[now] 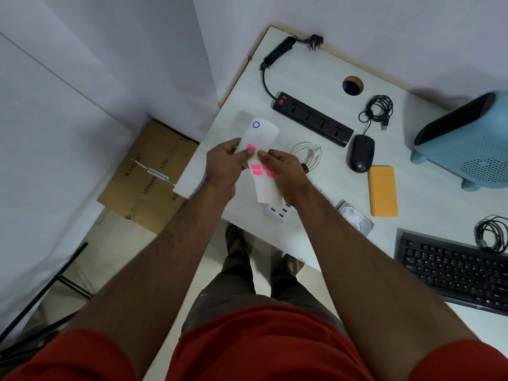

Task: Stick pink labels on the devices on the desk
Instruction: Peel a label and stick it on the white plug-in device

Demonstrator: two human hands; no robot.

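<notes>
A single wide-angle camera worn on the head looks steeply down and forward over the person's own forearms. The white worktop (pixel 316 171) fills the upper right, fairly near; the floor (pixel 123 243) and a cardboard box (pixel 148 177) lie lower left.

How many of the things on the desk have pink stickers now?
None that I can see. Both hands, left hand and right hand, hold the label sheet and seem to be peeling one. The power strip, mouse, yellow case and keyboard show no pink yet.
</notes>
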